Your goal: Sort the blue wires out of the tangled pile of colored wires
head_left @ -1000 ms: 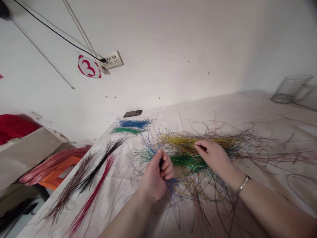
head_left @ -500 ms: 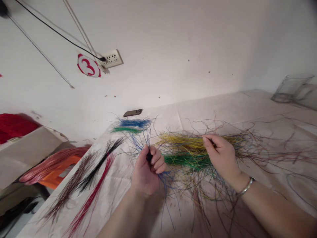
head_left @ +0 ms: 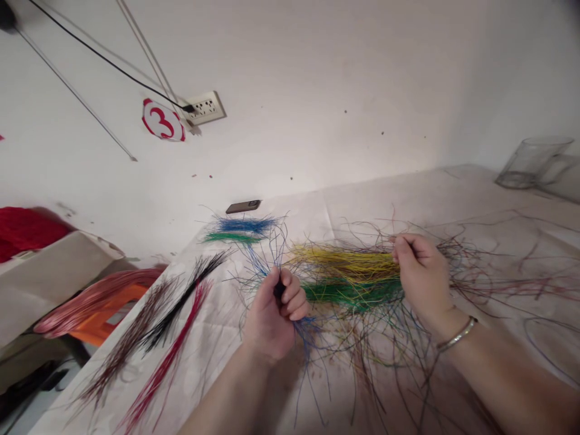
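Note:
My left hand point(head_left: 274, 314) is closed around a bundle of thin dark wires point(head_left: 278, 289); their loose ends fan out above the fist. Blue wires point(head_left: 310, 338) spread below and to the right of this hand. Over the right part of the wire heap, my right hand point(head_left: 426, 272) is pinched with thumb against fingers. Whatever lies between those fingertips is too fine to make out. Close to its left side are yellow wires point(head_left: 348, 261), with green wires point(head_left: 348, 292) just in front of them.
Sorted bundles lie at left: brown wires point(head_left: 129, 341), black wires point(head_left: 183, 302), red wires point(head_left: 170, 356). Farther back are blue wires point(head_left: 244, 225), green wires point(head_left: 231, 238) and a phone point(head_left: 243, 206). A glass mug point(head_left: 528, 163) stands at the right back. Pink wires point(head_left: 99, 299) rest on an orange stool point(head_left: 109, 314).
My right hand has moved to the right and slightly up, away from my left hand. My left hand has shifted slightly right, still around the dark wires.

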Demonstrator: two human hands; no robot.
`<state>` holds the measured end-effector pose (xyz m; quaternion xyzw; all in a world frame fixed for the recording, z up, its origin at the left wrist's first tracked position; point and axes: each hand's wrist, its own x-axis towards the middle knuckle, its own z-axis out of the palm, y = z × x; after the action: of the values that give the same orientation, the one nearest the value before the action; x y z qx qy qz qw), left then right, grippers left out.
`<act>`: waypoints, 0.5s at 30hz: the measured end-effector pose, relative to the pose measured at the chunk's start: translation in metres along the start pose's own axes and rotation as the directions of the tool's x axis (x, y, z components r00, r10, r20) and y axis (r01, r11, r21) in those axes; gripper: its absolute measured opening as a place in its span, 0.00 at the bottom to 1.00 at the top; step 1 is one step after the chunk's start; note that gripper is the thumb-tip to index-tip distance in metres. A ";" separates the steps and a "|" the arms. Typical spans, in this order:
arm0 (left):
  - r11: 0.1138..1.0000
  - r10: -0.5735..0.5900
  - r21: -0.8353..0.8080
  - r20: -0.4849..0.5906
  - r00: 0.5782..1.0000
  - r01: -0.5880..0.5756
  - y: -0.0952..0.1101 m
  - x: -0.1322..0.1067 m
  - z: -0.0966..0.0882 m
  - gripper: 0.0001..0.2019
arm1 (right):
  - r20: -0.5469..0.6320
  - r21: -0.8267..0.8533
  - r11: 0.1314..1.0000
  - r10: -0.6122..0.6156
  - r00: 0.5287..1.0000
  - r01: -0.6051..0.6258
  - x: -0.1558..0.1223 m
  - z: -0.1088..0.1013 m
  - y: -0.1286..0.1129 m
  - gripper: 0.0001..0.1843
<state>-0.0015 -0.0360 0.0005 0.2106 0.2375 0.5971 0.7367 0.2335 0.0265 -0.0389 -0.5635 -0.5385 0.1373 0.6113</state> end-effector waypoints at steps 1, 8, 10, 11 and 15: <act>1.000 -0.004 0.002 0.001 1.000 0.004 0.000 0.000 0.000 0.13 | -0.006 0.006 1.000 0.000 1.000 0.000 0.001 0.000 0.001 0.13; 1.000 -0.015 0.019 0.009 1.000 0.015 -0.002 0.001 -0.001 0.12 | 0.077 0.037 0.999 0.022 0.997 -0.025 0.000 0.004 0.004 0.13; 1.000 -0.017 0.026 0.013 1.000 0.017 -0.003 0.001 -0.001 0.12 | 0.093 0.040 0.999 0.023 0.995 -0.027 -0.001 0.005 0.003 0.12; 0.999 -0.019 0.031 0.013 1.000 0.019 -0.003 0.001 -0.002 0.12 | 0.099 0.038 0.999 0.024 0.995 -0.028 -0.002 0.004 0.002 0.12; 0.998 -0.039 0.057 0.005 0.999 0.039 -0.004 0.000 -0.002 0.12 | 0.114 0.038 0.999 -0.011 0.993 0.007 -0.005 0.003 -0.006 0.12</act>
<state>0.0008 -0.0363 -0.0033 0.2286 0.2564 0.5750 0.7425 0.2267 0.0227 -0.0368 -0.5407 -0.5723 0.1766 0.5908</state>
